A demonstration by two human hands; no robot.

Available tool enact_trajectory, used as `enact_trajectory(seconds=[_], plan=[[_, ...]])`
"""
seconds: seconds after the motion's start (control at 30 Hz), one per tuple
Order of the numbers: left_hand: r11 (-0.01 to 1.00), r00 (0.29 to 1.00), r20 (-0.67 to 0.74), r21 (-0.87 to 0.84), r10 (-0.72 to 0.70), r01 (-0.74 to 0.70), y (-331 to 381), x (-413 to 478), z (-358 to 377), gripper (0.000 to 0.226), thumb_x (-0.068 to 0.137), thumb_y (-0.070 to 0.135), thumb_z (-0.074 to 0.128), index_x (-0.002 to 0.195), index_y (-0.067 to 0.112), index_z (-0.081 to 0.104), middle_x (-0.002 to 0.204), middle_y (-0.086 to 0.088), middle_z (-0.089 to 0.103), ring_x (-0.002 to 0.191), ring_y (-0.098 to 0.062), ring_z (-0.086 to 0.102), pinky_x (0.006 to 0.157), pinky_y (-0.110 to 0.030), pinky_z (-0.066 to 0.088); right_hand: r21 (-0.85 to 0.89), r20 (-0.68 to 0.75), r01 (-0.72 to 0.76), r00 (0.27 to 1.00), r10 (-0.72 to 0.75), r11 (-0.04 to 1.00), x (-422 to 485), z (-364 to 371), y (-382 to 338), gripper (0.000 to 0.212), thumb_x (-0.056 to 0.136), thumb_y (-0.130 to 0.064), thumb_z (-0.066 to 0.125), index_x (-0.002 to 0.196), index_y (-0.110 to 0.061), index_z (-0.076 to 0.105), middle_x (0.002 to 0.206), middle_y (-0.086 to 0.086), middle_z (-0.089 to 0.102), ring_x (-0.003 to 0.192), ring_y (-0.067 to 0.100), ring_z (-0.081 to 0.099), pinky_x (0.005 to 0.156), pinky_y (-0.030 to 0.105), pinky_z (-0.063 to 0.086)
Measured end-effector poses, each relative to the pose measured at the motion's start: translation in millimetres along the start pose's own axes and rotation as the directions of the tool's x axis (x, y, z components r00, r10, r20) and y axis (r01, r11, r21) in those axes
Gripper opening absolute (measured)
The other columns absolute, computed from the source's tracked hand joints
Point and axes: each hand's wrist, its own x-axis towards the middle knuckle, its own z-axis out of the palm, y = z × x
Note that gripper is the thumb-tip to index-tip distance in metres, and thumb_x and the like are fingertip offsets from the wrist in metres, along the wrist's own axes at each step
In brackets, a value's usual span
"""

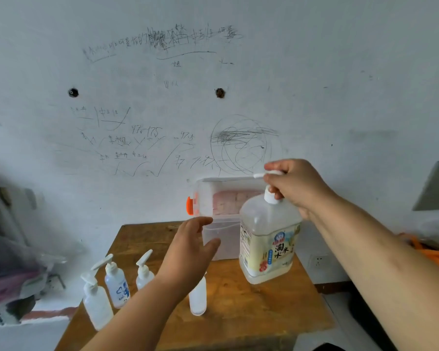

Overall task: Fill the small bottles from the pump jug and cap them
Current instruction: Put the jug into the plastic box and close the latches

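A large clear pump jug [268, 239] with a yellow label is tilted above the right part of the small wooden table [251, 307]. My right hand [294, 186] grips its white pump head and neck from the right. My left hand [190, 247] hovers open in mid-air left of the jug, fingers spread, holding nothing. Below that hand stands a small frosted bottle [197, 297], its top hidden by my forearm. Three small bottles with white pump caps stand at the table's left edge: one at the front [96, 302], one with a blue print [115, 285], one behind [144, 272].
A clear plastic storage box [221, 206] with an orange latch stands at the back of the table against the scribbled white wall. Blurred clutter lies off the table to the left. An orange object [431, 252] and a wall socket [317, 260] are at the right.
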Motion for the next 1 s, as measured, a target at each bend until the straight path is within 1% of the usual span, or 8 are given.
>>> enact_trajectory(seconds=[0.07,0.13,0.3,0.4,0.47,0.63,0.87,1.0], plan=[[1.000,1.000,0.003,-0.003,0.006,-0.006,6.8,3.7,-4.4,0.045,0.090,0.031,0.065,0.132,0.031,0.050,0.137,0.006,0.053,0.121,-0.011,0.053,0.102,-0.035,0.049,0.072,-0.024,0.073,0.997,-0.071,0.995,1.6,-4.7,-24.3,0.033,0.089,-0.007,0.060,0.122,-0.011,0.061,0.082,0.002,0.064,0.048,0.000,0.056,0.047,0.011,0.046],[1.000,1.000,-0.003,-0.004,-0.002,0.002,10.9,8.6,-9.7,0.043,0.091,0.029,0.064,0.132,0.030,0.051,0.137,0.005,0.053,0.123,-0.012,0.052,0.101,-0.033,0.048,0.133,-0.046,0.124,0.992,-0.119,0.983,7.9,-8.2,-48.7,0.032,0.089,-0.008,0.061,0.121,-0.011,0.062,0.082,0.002,0.064,0.049,0.001,0.056,0.047,0.012,0.047],[1.000,1.000,0.006,-0.012,-0.023,0.023,13.8,23.5,-25.5,0.038,0.093,0.028,0.062,0.130,0.029,0.052,0.137,0.004,0.052,0.119,-0.014,0.054,0.098,-0.031,0.049,0.216,-0.074,0.174,0.984,-0.162,0.961,30.3,-5.6,-92.5,0.030,0.087,-0.008,0.061,0.116,-0.010,0.066,0.072,0.001,0.062,0.043,0.000,0.054,0.048,0.015,0.045],[1.000,1.000,-0.012,0.002,-0.019,0.019,12.5,36.3,-35.6,0.039,0.092,0.031,0.064,0.129,0.031,0.053,0.136,0.007,0.052,0.114,-0.008,0.052,0.096,-0.027,0.045,0.250,-0.090,0.201,0.979,-0.184,0.947,47.0,4.7,-107.2,0.030,0.087,-0.008,0.061,0.116,-0.010,0.065,0.075,0.000,0.062,0.046,0.000,0.055,0.049,0.015,0.045],[0.999,0.999,-0.022,0.016,-0.029,0.030,10.9,44.1,-41.6,0.039,0.091,0.034,0.065,0.128,0.032,0.053,0.136,0.008,0.053,0.115,-0.009,0.052,0.098,-0.029,0.046,0.265,-0.099,0.217,0.975,-0.197,0.940,58.7,14.5,-112.6,0.031,0.087,-0.009,0.061,0.117,-0.010,0.065,0.079,-0.002,0.062,0.045,-0.001,0.056,0.049,0.015,0.045],[0.995,0.996,-0.045,0.058,-0.073,0.076,5.4,55.7,-53.2,0.038,0.092,0.035,0.063,0.128,0.034,0.052,0.137,0.008,0.052,0.119,-0.013,0.054,0.099,-0.031,0.047,0.285,-0.123,0.245,0.968,-0.218,0.926,82.6,38.6,-112.0,0.032,0.090,-0.010,0.057,0.122,-0.011,0.061,0.091,-0.001,0.062,0.054,0.003,0.055,0.055,0.015,0.048],[0.991,0.992,-0.063,0.074,-0.111,0.116,-15.1,74.4,-60.3,0.037,0.092,0.032,0.064,0.128,0.033,0.054,0.136,0.006,0.053,0.119,-0.016,0.056,0.099,-0.032,0.048,0.243,-0.116,0.209,0.976,-0.186,0.947,115.7,73.1,-80.3,0.038,0.091,-0.009,0.053,0.128,-0.013,0.057,0.107,0.004,0.064,0.062,0.005,0.058,0.053,0.013,0.046],[0.989,0.990,-0.058,0.074,-0.127,0.131,-28.9,81.9,-60.4,0.035,0.092,0.030,0.063,0.126,0.034,0.055,0.135,0.008,0.054,0.118,-0.014,0.056,0.096,-0.028,0.048,0.218,-0.100,0.145,0.987,-0.126,0.965,130.3,91.0,-50.6,0.038,0.090,-0.010,0.053,0.128,-0.015,0.058,0.103,0.001,0.065,0.066,0.005,0.059,0.050,0.010,0.044]])
